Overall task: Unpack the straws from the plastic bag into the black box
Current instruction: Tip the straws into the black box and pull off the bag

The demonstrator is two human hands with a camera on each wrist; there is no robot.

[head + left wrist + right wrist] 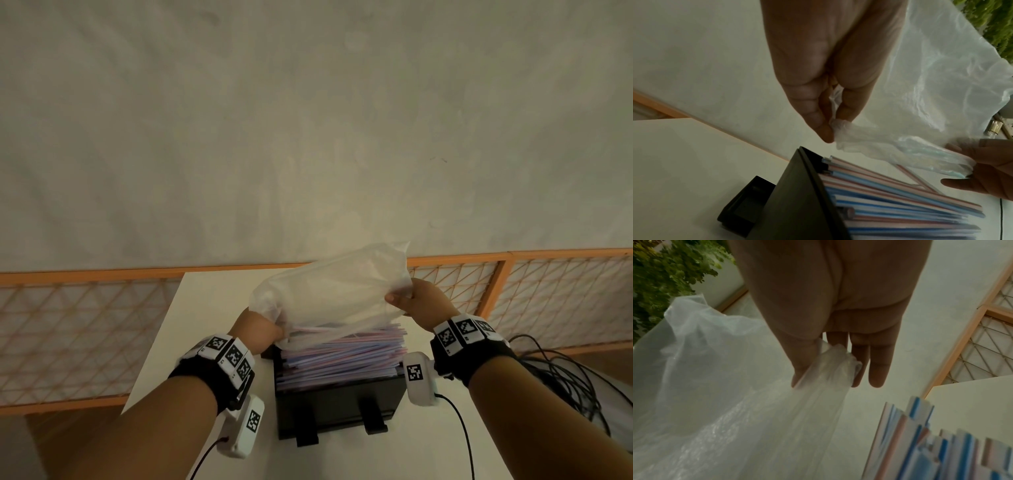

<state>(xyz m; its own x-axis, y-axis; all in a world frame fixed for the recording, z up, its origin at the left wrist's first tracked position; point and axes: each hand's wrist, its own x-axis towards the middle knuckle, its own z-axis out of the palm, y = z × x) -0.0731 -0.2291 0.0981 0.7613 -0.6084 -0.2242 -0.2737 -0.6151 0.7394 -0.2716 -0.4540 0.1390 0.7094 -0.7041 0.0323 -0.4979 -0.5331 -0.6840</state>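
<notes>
A black box (337,404) stands on the white table, heaped with red, blue and white striped straws (342,353). Just above the heap hangs a clear plastic bag (329,294), stretched between both hands. My left hand (263,329) pinches the bag's left corner; the left wrist view shows my left hand (830,128) holding the plastic between thumb and fingertips. My right hand (411,301) pinches the bag's right edge, its thumb and fingers clamping bunched plastic (830,366) in the right wrist view. A few straws still show inside the bag (920,155) in the left wrist view.
The white table (212,308) is narrow, with an orange lattice railing (85,329) behind and to both sides. Black cables (561,370) lie at the right. Green foliage (663,272) shows beyond the bag.
</notes>
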